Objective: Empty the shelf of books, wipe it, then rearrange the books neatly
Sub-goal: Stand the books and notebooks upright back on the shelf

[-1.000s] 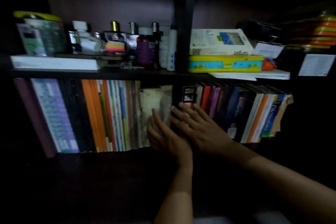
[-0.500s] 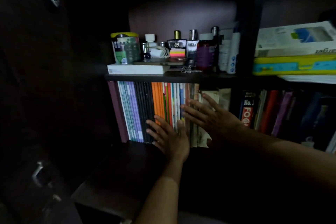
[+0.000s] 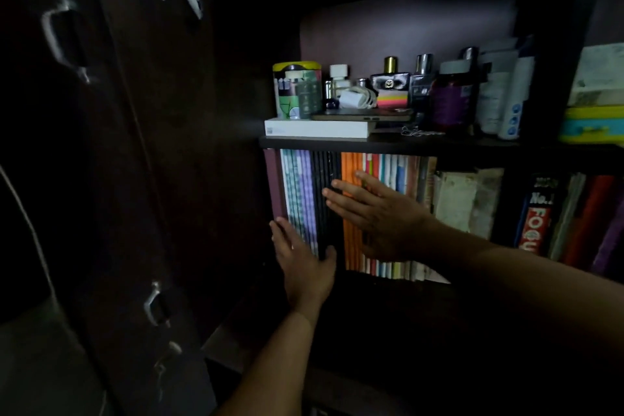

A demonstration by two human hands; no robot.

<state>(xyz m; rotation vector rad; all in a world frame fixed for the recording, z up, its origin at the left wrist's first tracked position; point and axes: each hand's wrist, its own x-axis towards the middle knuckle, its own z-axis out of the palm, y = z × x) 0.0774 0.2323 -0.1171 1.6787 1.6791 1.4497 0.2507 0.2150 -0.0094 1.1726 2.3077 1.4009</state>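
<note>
Far left, you've got the dark cabinet door (image 3: 101, 179) with its metal handles, untouched. Move right and there's your left hand (image 3: 304, 267), fingers straight and relaxed, grasping nothing, laid flat against the lower spines of the green-and-purple books (image 3: 299, 186) at the left end of the row. A second ago that hand sat much further right, by the pale worn books (image 3: 467, 196); it has slid all the way to the end of the row.

Next along, your right hand (image 3: 374, 213) has travelled the same way. It was over the red and dark spines in the right compartment; now it lies flat and open on the black spines (image 3: 326, 172) and the orange books (image 3: 351, 165), fingertips pointing left, gripping nothing.

The books stand upright and packed on the lower shelf (image 3: 388, 275), beneath the board (image 3: 388, 144) carrying the white box (image 3: 319, 128), tin and perfume bottles (image 3: 391, 78).

What does the sweep mean? My read: you're patting the spines flush, squaring up the row from right to left. That looks like the finishing touch of the rearranging. Further right, the worn books sit a little slumped, and the "No.1" book (image 3: 537, 213) begins the next compartment.
</note>
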